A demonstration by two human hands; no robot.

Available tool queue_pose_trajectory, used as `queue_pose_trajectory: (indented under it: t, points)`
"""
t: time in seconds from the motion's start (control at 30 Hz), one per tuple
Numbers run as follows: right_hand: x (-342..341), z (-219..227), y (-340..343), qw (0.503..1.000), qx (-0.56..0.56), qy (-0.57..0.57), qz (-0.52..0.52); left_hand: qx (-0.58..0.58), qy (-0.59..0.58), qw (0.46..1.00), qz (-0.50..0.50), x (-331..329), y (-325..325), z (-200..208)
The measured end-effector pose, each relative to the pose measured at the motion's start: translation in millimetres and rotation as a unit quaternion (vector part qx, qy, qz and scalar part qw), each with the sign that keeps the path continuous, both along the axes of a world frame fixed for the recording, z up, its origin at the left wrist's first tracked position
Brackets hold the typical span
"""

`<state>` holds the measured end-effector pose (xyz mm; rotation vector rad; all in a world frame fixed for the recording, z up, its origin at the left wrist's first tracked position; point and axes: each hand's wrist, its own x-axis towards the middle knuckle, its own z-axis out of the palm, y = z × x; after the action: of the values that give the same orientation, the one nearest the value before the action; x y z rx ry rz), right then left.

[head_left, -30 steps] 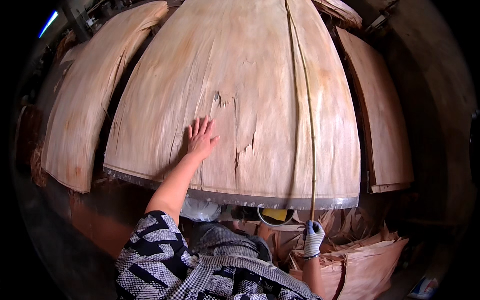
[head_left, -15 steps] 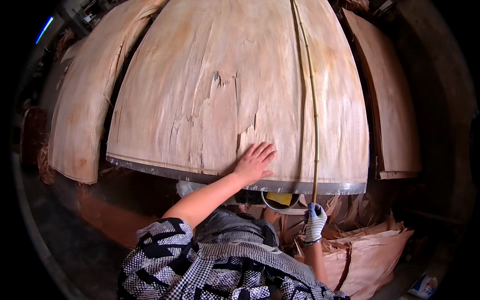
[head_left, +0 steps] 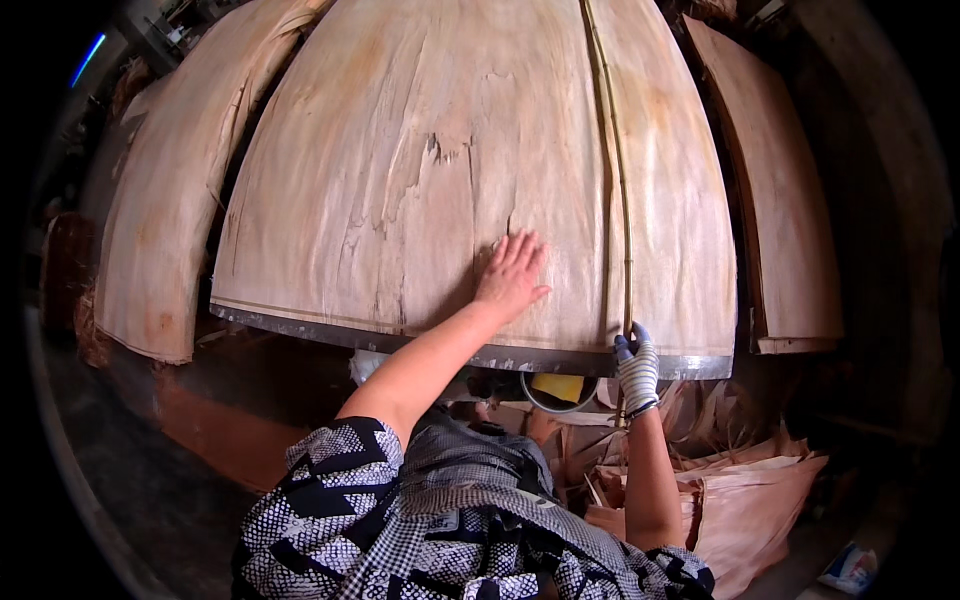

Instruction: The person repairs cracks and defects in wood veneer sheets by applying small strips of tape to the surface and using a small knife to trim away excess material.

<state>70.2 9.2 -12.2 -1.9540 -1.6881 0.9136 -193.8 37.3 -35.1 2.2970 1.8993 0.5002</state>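
My bare left hand (head_left: 513,278) lies with fingers spread on a large pale wood veneer sheet (head_left: 330,200), close to its near edge. Just beyond my fingertips a thin split runs away from me, and a ragged torn patch (head_left: 446,152) shows farther up the sheet. My right hand (head_left: 637,372), in a striped grey-and-white glove, is closed around a thin bamboo stick (head_left: 626,230) at the near edge. The stick stretches far across the sheet, beside a long dark seam, and its near end pokes out below my glove.
More veneer stacks stand at left (head_left: 165,220) and right (head_left: 775,200), across dark gaps. A dark worn table edge (head_left: 290,328) borders the sheet. Beneath it sits a round pan (head_left: 540,402) with a yellow sponge-like block (head_left: 558,386). Veneer scraps (head_left: 745,500) are piled at lower right.
My left hand has moved farther up the sheet, and the raised torn flap by its fingers no longer shows. My right hand has moved forward along the bamboo stick, leaving its near end exposed.
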Motion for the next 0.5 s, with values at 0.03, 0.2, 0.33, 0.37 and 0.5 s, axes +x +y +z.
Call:
queue_pose_trajectory:
  t: [0.03,0.2,0.33,0.37,0.5]
  points:
    - [-0.4,5.2,-0.6,0.998,0.02,-0.066,0.005,-0.02,0.011,1.0,0.012,-6.6,1.4,1.6]
    - [1.2,12.5,-5.8,0.976,0.052,-0.209,0.024,-0.03,0.026,0.998,0.045,-37.8,-26.0,3.6]
    - [7.9,11.0,8.5,0.957,0.132,-0.255,0.033,-0.032,-0.025,0.999,0.029,-46.6,-50.4,10.4]
    - [14.0,10.5,14.3,0.952,0.161,-0.257,0.046,-0.031,-0.029,0.998,0.051,-48.7,-58.9,13.7]
    - [3.4,35.2,0.8,0.954,0.134,-0.267,0.026,-0.003,-0.019,0.975,0.221,-86.8,-102.4,7.8]
